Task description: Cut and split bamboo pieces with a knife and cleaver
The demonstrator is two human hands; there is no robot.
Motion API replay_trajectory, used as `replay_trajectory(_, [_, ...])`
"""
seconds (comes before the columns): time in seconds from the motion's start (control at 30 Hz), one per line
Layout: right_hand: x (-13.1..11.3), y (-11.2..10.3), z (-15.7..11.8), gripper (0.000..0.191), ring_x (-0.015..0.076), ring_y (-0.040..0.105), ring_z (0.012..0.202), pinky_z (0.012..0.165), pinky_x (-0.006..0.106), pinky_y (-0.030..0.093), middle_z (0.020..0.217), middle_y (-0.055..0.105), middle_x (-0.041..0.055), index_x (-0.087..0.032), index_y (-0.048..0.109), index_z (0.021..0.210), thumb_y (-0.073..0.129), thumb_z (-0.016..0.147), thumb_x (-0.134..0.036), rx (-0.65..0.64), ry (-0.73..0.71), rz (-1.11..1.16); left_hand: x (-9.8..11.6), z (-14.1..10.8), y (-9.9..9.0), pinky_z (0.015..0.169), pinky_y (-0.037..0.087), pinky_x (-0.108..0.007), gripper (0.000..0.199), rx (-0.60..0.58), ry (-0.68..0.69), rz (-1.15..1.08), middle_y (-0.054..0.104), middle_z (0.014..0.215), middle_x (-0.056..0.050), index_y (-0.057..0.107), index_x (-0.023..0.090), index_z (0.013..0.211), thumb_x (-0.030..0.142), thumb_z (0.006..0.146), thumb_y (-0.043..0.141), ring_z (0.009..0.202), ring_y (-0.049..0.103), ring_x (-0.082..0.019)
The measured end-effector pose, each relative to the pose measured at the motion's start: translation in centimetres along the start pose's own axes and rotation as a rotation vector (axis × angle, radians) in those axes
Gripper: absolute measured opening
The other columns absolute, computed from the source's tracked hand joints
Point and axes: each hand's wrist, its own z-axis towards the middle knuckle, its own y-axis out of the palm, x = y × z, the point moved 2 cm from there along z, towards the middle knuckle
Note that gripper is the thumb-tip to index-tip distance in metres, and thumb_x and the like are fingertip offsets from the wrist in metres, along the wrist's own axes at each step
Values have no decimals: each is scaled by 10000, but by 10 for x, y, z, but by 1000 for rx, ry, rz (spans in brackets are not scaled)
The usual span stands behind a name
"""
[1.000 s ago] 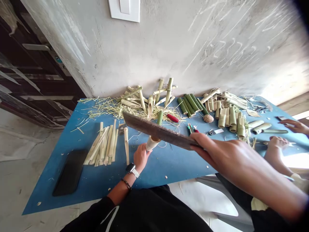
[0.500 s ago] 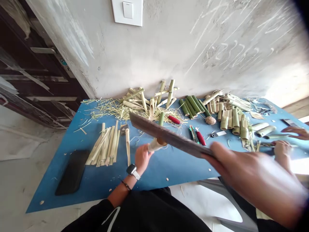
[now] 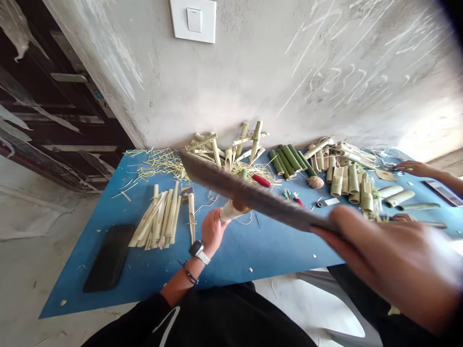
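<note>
My left hand (image 3: 212, 230), with a watch on its wrist, grips a short pale bamboo tube (image 3: 231, 210) above the blue table (image 3: 267, 255). My right hand (image 3: 383, 255), close to the camera and partly blurred, is wrapped round the end of a long dark blade (image 3: 249, 193). That blade slants up to the left, passing in front of the tube's far end and hiding part of it. Whether blade and tube touch, I cannot tell. Left of my left hand lies one carved bamboo strip (image 3: 192, 217), beside a bundle of pale strips (image 3: 157, 219).
A black phone-like slab (image 3: 109, 258) lies at the left. Shavings (image 3: 162, 161), a red-handled tool (image 3: 261, 180), green bamboo tubes (image 3: 289, 158) and cut bamboo pieces (image 3: 336, 180) line the back. At the right, another person's hand (image 3: 415, 167) reaches over the table.
The blade and my right hand have shifted slightly, with the blade's tip further left and higher. At the right, the other person's hand has moved towards the back of the table.
</note>
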Motion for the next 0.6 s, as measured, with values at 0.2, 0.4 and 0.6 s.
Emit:
replay_trajectory(0.2, [-5,28,8,302,77,328,297,390,232,117,400,402,-48,-184,455,790,264,898,-392,-92,-83,-46,4,-22,19,678,496,-361,163,-31,15,-24,611,803,-78,520,214,897,303,766,555,782,598,-241])
replay_trajectory(0.4, [-13,-3,1,274,82,328,294,393,235,125,378,363,-55,-207,410,708,312,878,-397,-71,-98,-38,1,-3,0,802,443,-429,239,-17,15,-11,595,964,-137,489,188,1019,309,814,474,922,564,-269])
replay_trajectory(0.6, [-4,45,-8,264,85,390,323,386,216,162,424,442,-50,-186,427,782,282,899,-373,-150,-10,48,1,-21,20,799,455,-411,153,-71,42,-22,611,806,-65,505,224,893,316,776,539,806,595,-230])
